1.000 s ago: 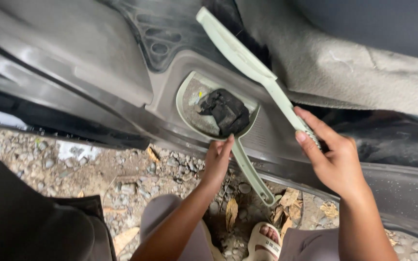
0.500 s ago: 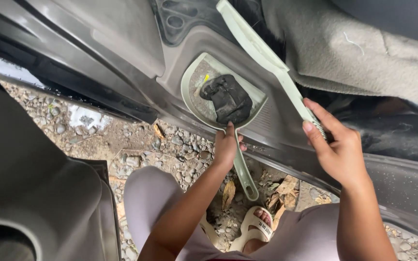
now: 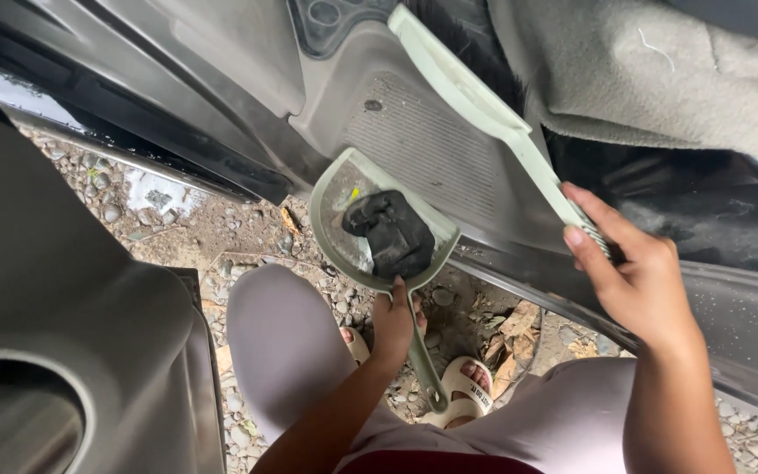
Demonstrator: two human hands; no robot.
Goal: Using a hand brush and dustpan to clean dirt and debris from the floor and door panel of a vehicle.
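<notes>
Head view is showing the grey car floor lying above the gravel ground, with the door panel at the left. You are gripping the pale green brush by its handle in your right hand, fingers closed around it, bristles lying on the carpet. Your left hand is closing around the handle of the green dustpan, which is resting against the sill edge and carrying a black lump.
</notes>
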